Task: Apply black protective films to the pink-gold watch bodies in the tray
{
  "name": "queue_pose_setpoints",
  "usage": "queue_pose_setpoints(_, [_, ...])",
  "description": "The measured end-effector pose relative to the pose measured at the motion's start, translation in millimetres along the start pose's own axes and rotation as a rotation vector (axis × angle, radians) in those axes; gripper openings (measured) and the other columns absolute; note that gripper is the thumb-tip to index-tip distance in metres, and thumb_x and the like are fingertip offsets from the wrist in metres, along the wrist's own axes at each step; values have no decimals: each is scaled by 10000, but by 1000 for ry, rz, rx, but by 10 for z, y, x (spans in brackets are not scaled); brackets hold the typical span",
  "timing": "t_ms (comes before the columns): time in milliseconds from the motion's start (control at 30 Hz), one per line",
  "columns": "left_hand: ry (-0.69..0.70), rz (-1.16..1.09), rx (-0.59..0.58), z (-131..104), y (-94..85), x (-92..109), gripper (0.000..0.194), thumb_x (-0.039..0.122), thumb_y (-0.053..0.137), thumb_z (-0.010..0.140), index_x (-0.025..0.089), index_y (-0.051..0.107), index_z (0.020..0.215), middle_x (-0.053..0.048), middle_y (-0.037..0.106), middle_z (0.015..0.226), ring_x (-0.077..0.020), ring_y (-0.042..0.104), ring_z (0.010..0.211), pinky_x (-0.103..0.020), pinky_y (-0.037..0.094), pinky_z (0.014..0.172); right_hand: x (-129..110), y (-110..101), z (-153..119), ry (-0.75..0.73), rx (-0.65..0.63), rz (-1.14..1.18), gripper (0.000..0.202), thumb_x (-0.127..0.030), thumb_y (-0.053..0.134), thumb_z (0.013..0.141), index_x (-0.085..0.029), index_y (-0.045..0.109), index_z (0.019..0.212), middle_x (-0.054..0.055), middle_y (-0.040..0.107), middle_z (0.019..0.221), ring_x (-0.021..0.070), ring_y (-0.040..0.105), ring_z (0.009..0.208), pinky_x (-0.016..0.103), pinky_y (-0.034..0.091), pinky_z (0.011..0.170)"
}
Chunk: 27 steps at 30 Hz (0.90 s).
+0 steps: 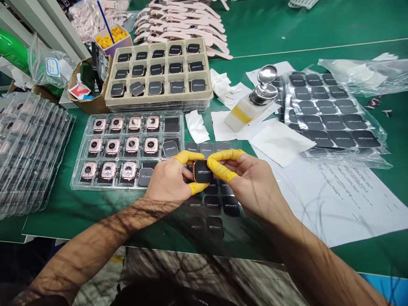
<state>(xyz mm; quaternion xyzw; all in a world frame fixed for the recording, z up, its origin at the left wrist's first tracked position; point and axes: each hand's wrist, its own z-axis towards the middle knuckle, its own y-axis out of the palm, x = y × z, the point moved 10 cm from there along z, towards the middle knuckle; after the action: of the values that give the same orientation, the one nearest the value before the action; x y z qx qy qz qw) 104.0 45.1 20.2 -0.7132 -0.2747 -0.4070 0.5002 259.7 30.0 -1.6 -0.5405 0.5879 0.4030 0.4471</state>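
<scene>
My left hand (168,178), with yellow finger cots, grips a smartwatch body (203,173) by its left side, its black "HiFuture" face up. At its right edge my right hand (255,180), also in yellow finger cots, pinches the upper right corner. Whether a film lies between those fingertips I cannot make out. Under both hands lies a sheet of black "HiFuture" stickers (213,204), partly covered. Left of it, a clear plastic tray (79,163) holds several pink-backed watch bodies (132,144) and a few face-up black ones (170,148).
Behind the tray stands a beige compartment tray (159,101) of watches. A pump bottle (240,112), white wipes (282,140) and bagged sticker sheets (325,106) lie right. Stacked clear trays (28,157) stand left; pink straps (181,21) lie behind. Printed paper (350,199) covers the right front.
</scene>
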Motion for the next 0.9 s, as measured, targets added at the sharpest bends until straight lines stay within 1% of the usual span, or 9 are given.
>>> queue_pose_setpoints(233, [13, 29, -1, 9, 4, 9, 507, 195, 844, 700, 229, 718, 1190, 38, 775, 650, -235, 795, 760, -330, 587, 669, -9, -19, -5, -1, 36, -25, 276, -390, 879, 661, -240, 764, 863, 14, 801, 874, 171, 750, 807, 289, 629, 757])
queue_pose_setpoints(667, [47, 90, 28, 0, -17, 27, 498, 207, 853, 705, 253, 716, 1182, 61, 771, 654, -222, 787, 774, -339, 585, 718, 15, -34, -2, -11, 49, -52, 302, -429, 861, 679, -232, 758, 882, 19, 794, 882, 189, 743, 821, 337, 627, 782])
queue_pose_setpoints(900, [15, 91, 5, -13, -5, 27, 515, 217, 852, 712, 240, 715, 1208, 41, 780, 673, -223, 777, 746, -339, 577, 723, 0, -11, -21, 16, 62, -61, 353, -455, 884, 654, -222, 739, 876, 36, 789, 886, 213, 741, 851, 389, 623, 839])
